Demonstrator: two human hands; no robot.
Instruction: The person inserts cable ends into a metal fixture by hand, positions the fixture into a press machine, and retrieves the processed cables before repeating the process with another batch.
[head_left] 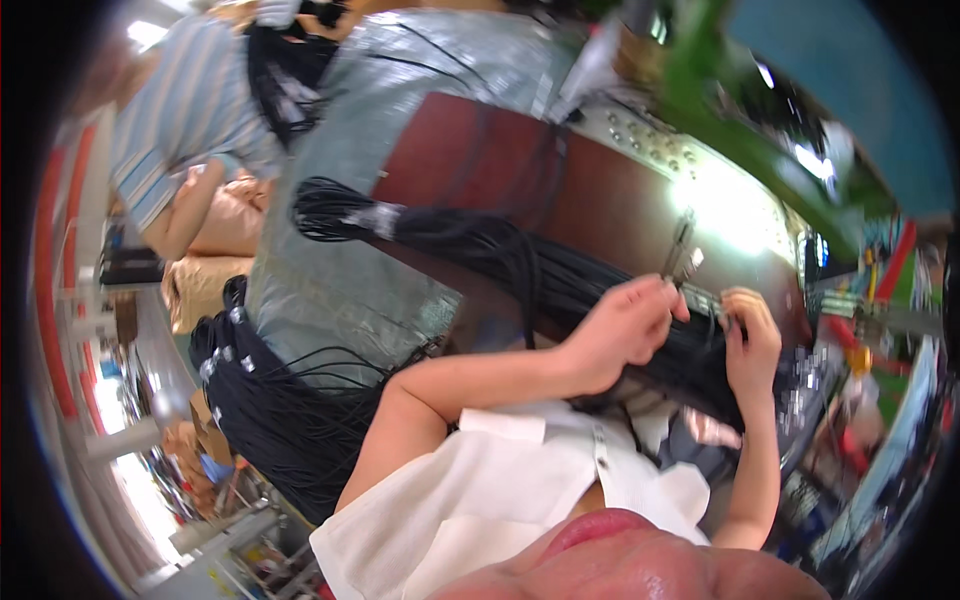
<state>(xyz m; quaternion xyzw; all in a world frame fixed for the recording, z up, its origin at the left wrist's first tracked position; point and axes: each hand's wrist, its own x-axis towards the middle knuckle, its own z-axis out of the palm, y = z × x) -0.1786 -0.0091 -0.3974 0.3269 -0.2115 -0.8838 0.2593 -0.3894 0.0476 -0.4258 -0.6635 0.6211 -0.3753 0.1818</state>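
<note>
Over the bundle (470,245), the left hand (630,330) pinches what seems a cable end (694,262), probably to hold it clear; the right hand (752,335) curls narrow, contents unclear.

Small, slim, pale-tipped item (692,262) at the bare left hand (622,335): blurred; type indeterminate. Long bundle of black cords (470,245): partly hidden behind the left hand. Bare right hand (752,345): fingertips blurred; grip indeterminate. Green machine frame (690,85), far right: blurred, cut off by the upper edge.
</note>
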